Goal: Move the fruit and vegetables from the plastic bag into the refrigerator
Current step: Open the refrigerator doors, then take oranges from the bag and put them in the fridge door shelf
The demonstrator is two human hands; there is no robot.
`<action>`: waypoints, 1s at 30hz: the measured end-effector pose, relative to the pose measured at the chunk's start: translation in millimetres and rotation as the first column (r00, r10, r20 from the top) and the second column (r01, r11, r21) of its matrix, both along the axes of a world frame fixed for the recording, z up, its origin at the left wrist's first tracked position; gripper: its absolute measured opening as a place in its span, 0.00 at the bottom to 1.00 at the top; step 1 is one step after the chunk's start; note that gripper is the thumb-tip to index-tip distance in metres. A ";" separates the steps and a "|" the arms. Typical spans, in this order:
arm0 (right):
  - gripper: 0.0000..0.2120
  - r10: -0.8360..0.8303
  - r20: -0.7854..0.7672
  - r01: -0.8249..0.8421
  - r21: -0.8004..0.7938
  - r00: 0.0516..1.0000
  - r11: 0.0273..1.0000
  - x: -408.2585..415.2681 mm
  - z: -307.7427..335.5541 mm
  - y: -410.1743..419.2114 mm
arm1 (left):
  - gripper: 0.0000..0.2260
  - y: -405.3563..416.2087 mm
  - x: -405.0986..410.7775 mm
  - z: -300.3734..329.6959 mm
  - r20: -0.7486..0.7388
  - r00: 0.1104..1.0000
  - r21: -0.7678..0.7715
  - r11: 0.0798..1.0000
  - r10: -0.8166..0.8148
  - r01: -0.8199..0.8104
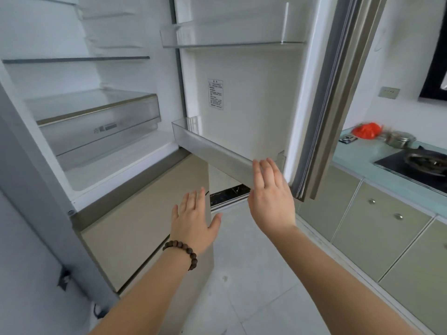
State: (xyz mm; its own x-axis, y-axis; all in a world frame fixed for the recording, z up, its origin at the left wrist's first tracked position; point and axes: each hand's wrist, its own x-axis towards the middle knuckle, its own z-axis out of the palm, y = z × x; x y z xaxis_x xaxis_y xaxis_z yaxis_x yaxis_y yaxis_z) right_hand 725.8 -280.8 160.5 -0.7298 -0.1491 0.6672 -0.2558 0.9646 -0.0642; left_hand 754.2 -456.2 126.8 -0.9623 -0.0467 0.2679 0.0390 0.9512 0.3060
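The refrigerator point(116, 170) stands open on the left, with glass shelves and a clear drawer point(101, 122) inside that hold nothing I can see. Its right door point(244, 97) swings out toward me. My left hand point(191, 223), with a bead bracelet on the wrist, is held flat in front of the lower beige drawer front, fingers apart and holding nothing. My right hand point(271, 197) is spread open just below the bottom door bin point(212, 148), close to the door's lower edge. A red plastic bag point(366, 130) lies on the counter at the far right, blurred.
A pale green counter point(358, 160) runs along the right, with a metal pot point(399, 139), a black gas hob point(420, 165) and beige cabinet doors point(377, 226) below. White floor tiles point(254, 274) lie between fridge and cabinets. A grey wall edge sits at the left.
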 end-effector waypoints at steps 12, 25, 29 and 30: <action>0.31 -0.093 0.094 0.106 -0.150 0.991 0.983 -92.9 2.8 111.1 | 0.32 58.2 -85.0 11.2 -0.004 0.997 0.014 0.997 -0.074 0.074; 0.35 -0.148 0.269 0.200 -0.176 0.952 0.964 -198.4 19.7 175.5 | 0.33 97.9 -151.0 10.9 0.006 0.998 -0.017 0.998 -0.062 0.062; 0.36 -0.140 0.287 0.198 -0.184 0.948 0.963 -210.3 21.0 181.6 | 0.33 105.3 -159.6 9.4 0.023 0.998 -0.025 0.997 -0.066 0.067; 0.36 -0.138 0.291 0.198 -0.187 0.947 0.962 -212.1 21.4 182.0 | 0.33 107.4 -161.1 9.3 0.028 0.997 -0.026 0.997 -0.071 0.072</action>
State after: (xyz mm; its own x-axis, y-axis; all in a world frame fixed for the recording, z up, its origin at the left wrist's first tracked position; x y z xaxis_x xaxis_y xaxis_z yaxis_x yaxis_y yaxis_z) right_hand 513.7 -98.8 181.9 -0.8900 0.1140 0.4415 -0.0349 0.9484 -0.3153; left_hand 593.1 -348.7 136.1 -0.9699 0.0296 0.2417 0.0993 0.9543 0.2817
